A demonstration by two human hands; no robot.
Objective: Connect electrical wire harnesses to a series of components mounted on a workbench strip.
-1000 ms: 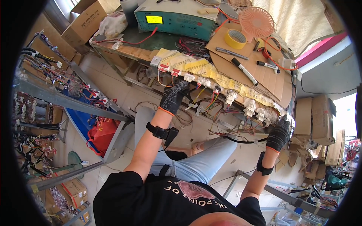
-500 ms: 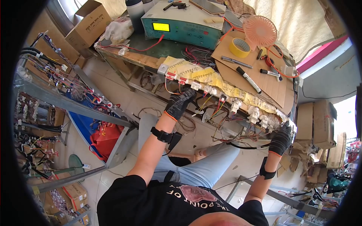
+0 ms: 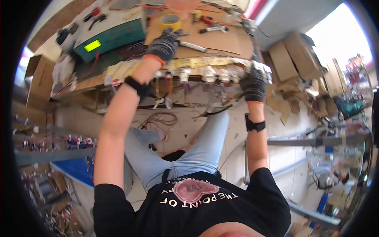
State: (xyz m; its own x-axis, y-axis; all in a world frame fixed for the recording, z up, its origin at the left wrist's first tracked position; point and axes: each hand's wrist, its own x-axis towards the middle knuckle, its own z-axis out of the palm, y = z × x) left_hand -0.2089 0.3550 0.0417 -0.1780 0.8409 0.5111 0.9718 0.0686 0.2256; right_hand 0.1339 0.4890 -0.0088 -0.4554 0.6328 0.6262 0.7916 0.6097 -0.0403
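My left hand (image 3: 164, 43), in a grey glove with an orange cuff, reaches up onto the cardboard sheet (image 3: 221, 39) covering the workbench. It lies flat beside a roll of yellow tape (image 3: 169, 21) and a black marker (image 3: 192, 46), with nothing seen in it. My right hand (image 3: 254, 85), gloved the same way, grips the right end of a strip of white connectors (image 3: 205, 73) with hanging wires along the bench's front edge. A black band sits on each wrist.
A green box with a lit yellow display (image 3: 92, 45) stands at the bench's left. Cardboard boxes (image 3: 292, 59) are piled at the right, another box (image 3: 33, 79) at the left. Metal racks with wiring (image 3: 51, 142) run along the left. Another person (image 3: 335, 173) sits at the lower right.
My left hand has moved from the connectors under the bench edge up onto the cardboard beside the tape roll. The right hand stays at the strip's right end. The view has swung closer.
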